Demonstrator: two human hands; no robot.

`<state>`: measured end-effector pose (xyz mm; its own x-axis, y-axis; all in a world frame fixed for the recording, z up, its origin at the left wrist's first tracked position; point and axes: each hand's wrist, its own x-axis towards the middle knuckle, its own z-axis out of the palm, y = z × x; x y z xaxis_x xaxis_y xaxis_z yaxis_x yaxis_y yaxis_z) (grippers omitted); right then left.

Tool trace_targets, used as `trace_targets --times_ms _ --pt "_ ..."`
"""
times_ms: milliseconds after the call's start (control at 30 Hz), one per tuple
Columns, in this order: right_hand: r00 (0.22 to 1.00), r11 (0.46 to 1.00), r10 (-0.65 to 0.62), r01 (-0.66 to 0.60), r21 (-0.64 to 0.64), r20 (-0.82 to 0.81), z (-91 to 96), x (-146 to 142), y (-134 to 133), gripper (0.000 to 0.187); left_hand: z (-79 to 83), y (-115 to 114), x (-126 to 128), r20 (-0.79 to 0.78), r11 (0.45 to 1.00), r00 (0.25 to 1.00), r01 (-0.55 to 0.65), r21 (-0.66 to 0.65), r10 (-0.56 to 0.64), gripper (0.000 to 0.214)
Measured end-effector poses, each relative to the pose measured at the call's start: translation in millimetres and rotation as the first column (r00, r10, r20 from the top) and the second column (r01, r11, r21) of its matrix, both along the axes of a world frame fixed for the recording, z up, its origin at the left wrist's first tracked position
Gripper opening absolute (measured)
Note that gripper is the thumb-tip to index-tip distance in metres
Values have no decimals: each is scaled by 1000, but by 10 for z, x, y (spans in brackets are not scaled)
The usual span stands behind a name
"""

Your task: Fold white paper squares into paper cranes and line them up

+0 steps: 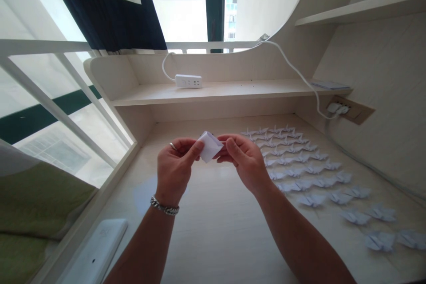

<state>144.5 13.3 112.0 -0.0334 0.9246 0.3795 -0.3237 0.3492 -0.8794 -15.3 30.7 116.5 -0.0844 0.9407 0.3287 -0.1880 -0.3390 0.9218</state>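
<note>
A small piece of folded white paper [210, 145] is held up over the pale wooden desk [219, 226], between both hands. My left hand [173, 166], with a ring and a metal bracelet, pinches its left side. My right hand [242, 159] pinches its right side with thumb and fingers. To the right, several finished white paper cranes [301, 170] lie in rows on the desk, close to my right hand but not touching it.
A white power strip [188, 80] sits on the low shelf at the back, its cable running to a wall socket [344, 108] on the right. A white flat device [96, 248] lies at the desk's near left edge. Window railing and curtain stand left.
</note>
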Motion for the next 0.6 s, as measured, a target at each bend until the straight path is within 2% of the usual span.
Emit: trace_targets --times_ms 100,200,300,433,500,600 --pt "993 993 -105 102 55 55 -13 -29 -18 42 -9 4 24 -4 1000 1000 -2 21 2 25" --pt "965 968 -244 236 90 96 -33 -38 -24 35 5 -19 42 -58 996 995 86 3 -86 26" --pt "929 944 -318 293 148 188 -42 -17 -31 33 20 -59 47 -152 988 977 152 2 -149 28" --pt "828 906 -412 325 273 381 -40 -2 -63 33 6 -103 59 -253 986 967 79 147 -39 36" --pt "796 888 -448 340 310 408 -40 -10 -73 32 -11 -110 69 -287 981 958 39 192 18 29" --pt "788 866 -486 379 326 377 -45 -30 -65 27 -32 -107 84 -276 982 960 6 187 47 21"
